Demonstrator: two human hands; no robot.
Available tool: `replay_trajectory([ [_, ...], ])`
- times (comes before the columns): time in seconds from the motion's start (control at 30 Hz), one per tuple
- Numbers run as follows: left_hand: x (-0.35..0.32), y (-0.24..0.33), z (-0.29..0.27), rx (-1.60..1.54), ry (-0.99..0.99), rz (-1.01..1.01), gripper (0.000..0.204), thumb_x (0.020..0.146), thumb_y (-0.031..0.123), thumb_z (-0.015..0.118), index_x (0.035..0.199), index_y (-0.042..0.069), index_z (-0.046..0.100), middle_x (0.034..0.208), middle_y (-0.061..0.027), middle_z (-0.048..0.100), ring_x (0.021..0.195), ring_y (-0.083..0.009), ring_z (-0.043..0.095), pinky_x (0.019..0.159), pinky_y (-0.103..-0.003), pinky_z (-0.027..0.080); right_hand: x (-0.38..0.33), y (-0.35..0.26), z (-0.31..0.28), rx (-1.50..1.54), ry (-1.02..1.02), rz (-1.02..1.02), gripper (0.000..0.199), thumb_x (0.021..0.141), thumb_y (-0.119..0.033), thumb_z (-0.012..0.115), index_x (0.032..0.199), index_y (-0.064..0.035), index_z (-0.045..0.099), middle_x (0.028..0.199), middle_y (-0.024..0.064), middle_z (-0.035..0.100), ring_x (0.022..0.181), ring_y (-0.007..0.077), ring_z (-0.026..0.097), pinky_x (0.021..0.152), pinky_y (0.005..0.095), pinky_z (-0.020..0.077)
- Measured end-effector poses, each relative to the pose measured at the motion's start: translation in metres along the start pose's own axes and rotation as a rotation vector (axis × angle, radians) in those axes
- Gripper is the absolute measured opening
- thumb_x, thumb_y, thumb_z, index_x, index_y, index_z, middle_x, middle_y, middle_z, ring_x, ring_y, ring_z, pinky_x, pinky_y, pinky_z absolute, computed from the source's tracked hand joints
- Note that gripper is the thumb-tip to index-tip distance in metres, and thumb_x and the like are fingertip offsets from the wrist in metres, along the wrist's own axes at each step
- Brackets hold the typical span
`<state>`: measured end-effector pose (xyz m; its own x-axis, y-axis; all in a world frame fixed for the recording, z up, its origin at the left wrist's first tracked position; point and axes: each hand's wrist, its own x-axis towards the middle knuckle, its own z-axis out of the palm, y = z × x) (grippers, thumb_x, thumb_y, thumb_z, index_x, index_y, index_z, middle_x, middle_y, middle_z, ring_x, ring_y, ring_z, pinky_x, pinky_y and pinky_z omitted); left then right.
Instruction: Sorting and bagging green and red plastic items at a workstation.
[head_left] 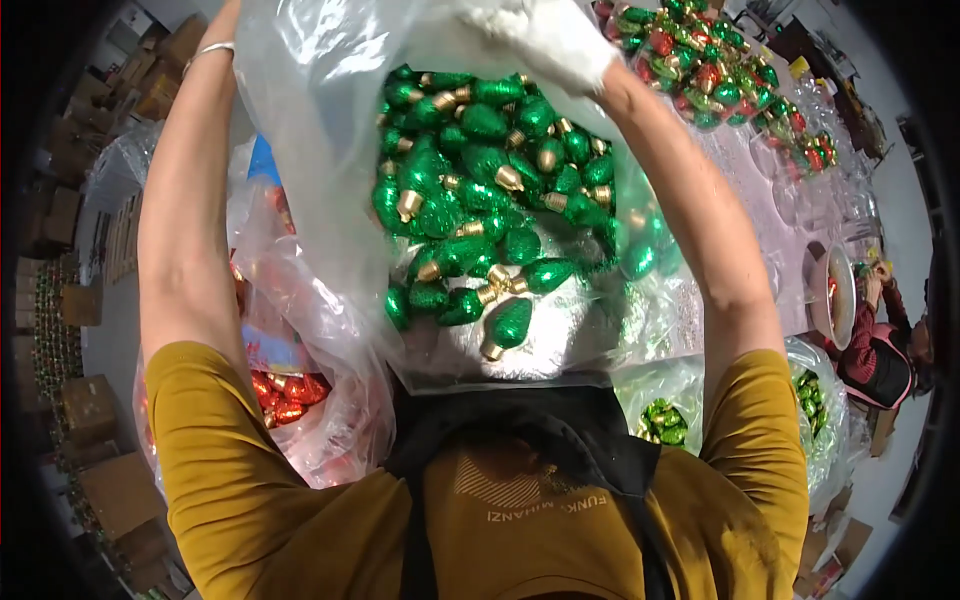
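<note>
A large clear plastic bag (320, 150) spreads before me, with many green glittery bulb-shaped ornaments (485, 122) with gold caps in and around its mouth. Several of these lie loose toward my body, on a shiny sheet of plastic (560, 335). Both my arms reach up and away. My right hand (560, 42), in a white glove, is at the bag's upper right and seems closed on its film; the fingertips are partly blurred. My left forearm, with a bracelet (208, 50) at the wrist, runs up the bag's left side, and the hand is beyond the upper edge.
At lower left stands a plastic bag of red ornaments (290, 395). Bags with green ornaments (662, 422) sit at lower right. Mixed red and green ornaments (710, 75) pile at the table's far right. Beyond a white basin (832, 295), another person (880, 350) works. Cardboard boxes (115, 490) line the left.
</note>
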<state>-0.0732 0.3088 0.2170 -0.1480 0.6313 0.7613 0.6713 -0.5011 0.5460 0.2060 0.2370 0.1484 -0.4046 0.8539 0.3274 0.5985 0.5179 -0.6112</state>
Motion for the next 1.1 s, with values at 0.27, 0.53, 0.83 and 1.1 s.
replay_trajectory([
  [0.27,-0.148,0.102,-0.022,0.057,-0.034,0.575,0.034,0.088,0.024,0.063,0.118,0.009,0.062,0.118,-0.0085,0.062,0.103,-0.0207,0.061,0.091,-0.037,0.047,0.049,0.055,0.028,-0.114,0.275,-0.223,0.052,0.083,-0.046,0.055,0.117,-0.0074,0.062,0.112,0.0253,0.060,0.107,0.0334,0.056,0.093,0.0400,0.0431],
  [0.53,-0.166,-0.161,-0.008,0.510,-0.559,0.396,0.066,0.084,0.046,0.062,0.140,0.018,0.040,0.146,-0.0112,0.035,0.132,-0.0314,0.037,0.105,-0.050,0.030,0.020,0.055,0.049,-0.809,-0.083,0.119,0.046,0.081,-0.044,0.056,0.108,-0.0068,0.065,0.103,0.0210,0.065,0.094,0.0392,0.061,0.083,0.0443,0.0476],
  [0.83,-0.206,-0.227,0.051,0.427,-0.912,0.021,0.056,0.088,0.046,0.057,0.133,0.013,0.049,0.136,-0.0148,0.049,0.126,-0.0317,0.044,0.102,-0.046,0.034,0.041,0.127,0.068,-0.534,-0.367,0.132,0.048,0.077,-0.042,0.061,0.107,-0.0050,0.064,0.110,0.0211,0.062,0.095,0.0349,0.060,0.084,0.0414,0.0476],
  [1.1,-0.253,-0.015,-0.144,0.212,-0.651,-0.351,0.034,0.088,0.012,0.063,0.119,-0.001,0.060,0.116,-0.0116,0.064,0.106,-0.0178,0.059,0.092,-0.029,0.044,-0.186,-0.004,-0.047,-0.064,0.062,0.264,0.035,0.079,-0.013,0.068,0.111,0.0001,0.062,0.104,0.0140,0.065,0.092,0.0196,0.061,0.082,0.0302,0.0485],
])
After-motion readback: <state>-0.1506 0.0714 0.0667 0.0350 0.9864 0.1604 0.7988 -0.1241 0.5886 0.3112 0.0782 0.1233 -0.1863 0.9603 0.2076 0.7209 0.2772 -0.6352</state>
